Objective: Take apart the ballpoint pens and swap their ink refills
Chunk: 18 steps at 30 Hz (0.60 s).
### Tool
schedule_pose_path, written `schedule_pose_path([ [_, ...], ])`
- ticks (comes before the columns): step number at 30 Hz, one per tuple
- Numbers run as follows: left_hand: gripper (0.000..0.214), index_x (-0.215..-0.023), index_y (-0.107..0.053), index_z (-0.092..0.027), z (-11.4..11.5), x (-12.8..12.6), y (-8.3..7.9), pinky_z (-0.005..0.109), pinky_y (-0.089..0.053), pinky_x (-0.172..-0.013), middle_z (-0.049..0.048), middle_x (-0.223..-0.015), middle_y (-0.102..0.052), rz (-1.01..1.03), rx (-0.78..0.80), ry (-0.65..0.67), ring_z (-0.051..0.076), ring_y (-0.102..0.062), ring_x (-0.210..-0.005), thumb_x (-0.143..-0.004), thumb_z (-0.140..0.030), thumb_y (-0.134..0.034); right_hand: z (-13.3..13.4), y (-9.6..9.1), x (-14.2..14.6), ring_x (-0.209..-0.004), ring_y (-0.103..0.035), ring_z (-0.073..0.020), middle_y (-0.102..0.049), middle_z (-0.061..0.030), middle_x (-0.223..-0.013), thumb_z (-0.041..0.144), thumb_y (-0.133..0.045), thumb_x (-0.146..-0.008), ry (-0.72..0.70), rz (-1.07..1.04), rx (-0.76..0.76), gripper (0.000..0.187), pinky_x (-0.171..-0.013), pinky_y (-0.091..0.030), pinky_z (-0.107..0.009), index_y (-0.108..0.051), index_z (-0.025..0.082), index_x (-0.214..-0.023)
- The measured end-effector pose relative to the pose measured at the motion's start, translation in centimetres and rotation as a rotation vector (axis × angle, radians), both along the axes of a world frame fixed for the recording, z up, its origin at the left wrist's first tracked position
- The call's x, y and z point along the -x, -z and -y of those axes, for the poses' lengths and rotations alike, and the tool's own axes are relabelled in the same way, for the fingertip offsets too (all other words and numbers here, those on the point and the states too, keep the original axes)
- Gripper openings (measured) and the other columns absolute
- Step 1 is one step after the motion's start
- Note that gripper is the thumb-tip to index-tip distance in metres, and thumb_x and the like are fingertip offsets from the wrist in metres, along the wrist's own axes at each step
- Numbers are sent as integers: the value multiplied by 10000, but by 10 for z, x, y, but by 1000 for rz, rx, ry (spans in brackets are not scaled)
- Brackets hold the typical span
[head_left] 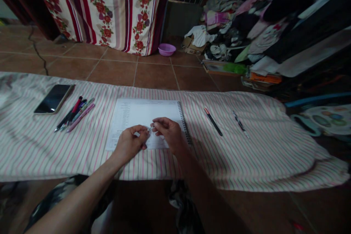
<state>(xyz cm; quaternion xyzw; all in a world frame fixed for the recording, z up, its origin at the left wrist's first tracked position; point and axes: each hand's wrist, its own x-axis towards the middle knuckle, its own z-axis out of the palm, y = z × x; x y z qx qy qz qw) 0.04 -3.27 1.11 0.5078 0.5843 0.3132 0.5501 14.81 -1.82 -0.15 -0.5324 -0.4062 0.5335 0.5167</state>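
Observation:
Both hands meet above an open spiral notebook [153, 109] with white pages. My left hand [131, 140] pinches a small, pale, slender piece [150, 128] between thumb and fingers. From the other side my right hand [168, 131] has its fingertips closed at the far end of that same piece. It is too small and blurred for me to tell its kind. To the right of the notebook lie a black pen with a reddish end [213, 121] and a thin dark-and-white pen [240, 123].
A bundle of several pens [75, 113] lies at the left beside a smartphone [54, 98]. Striped cloth [260, 161] covers the low table. Beyond it are a purple basin [166, 49], a floral curtain [117, 11] and a heap of clothes [236, 18].

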Motion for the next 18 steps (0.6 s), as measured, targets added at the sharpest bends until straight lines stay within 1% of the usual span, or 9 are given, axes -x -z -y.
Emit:
schedule_pose_path([
  [7, 312, -833, -670, -163, 0, 1, 0, 210, -336, -376, -12, -429, -560, -19, -43, 22, 109, -486, -343, -712, -435, -576, 1, -2, 1, -568, -630, -126, -693, -34, -708, 297, -654, -643, -11, -7, 6, 178, -473, -463, -223, -650, 172, -769],
  [14, 323, -833, -668, -162, -1, 1, -1, 213, -345, -385, -15, -424, -557, -28, -39, 26, 112, -492, -343, -715, -446, -571, 3, -4, 3, -576, -634, -121, -691, -29, -701, 287, -660, -653, -31, -16, -7, 174, -486, -480, -216, -650, 166, -778],
  [18, 322, -832, -652, -166, -1, 1, -1, 204, -335, -380, -20, -426, -558, -37, -35, 34, 107, -491, -337, -732, -454, -550, 2, -3, 4, -565, -641, -133, -697, -36, -692, 294, -672, -624, 3, -13, -18, 224, -471, -485, -217, -634, 158, -799],
])
